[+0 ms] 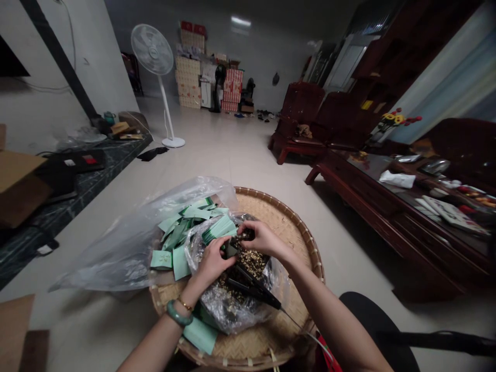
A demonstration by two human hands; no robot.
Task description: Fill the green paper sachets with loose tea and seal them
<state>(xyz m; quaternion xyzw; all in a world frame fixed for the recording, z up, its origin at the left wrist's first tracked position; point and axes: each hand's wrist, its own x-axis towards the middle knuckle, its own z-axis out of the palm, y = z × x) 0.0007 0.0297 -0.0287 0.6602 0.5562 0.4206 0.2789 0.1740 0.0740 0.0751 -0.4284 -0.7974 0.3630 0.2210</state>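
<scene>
My left hand (214,260) has its fingers closed round a small green paper packet (231,249), mostly hidden by the fingers. Right beside it, my right hand (260,238) pinches a clump of dark dried bits (245,235) at the packet's top. Both hands are above a clear plastic bag (228,321) of loose dark and yellowish dried pieces (253,262). A long black two-armed tool (253,287) with a thin cord lies across the bag. A stack of green packets (220,228) leans near my left fingers. More green packets (178,232) are heaped to the left.
All this rests on a round woven bamboo tray (300,248). A large clear plastic sheet (116,253) spreads off its left side. A dark wooden table (364,206) stands right, a white fan (153,51) further back, and a cardboard box (19,181) at left.
</scene>
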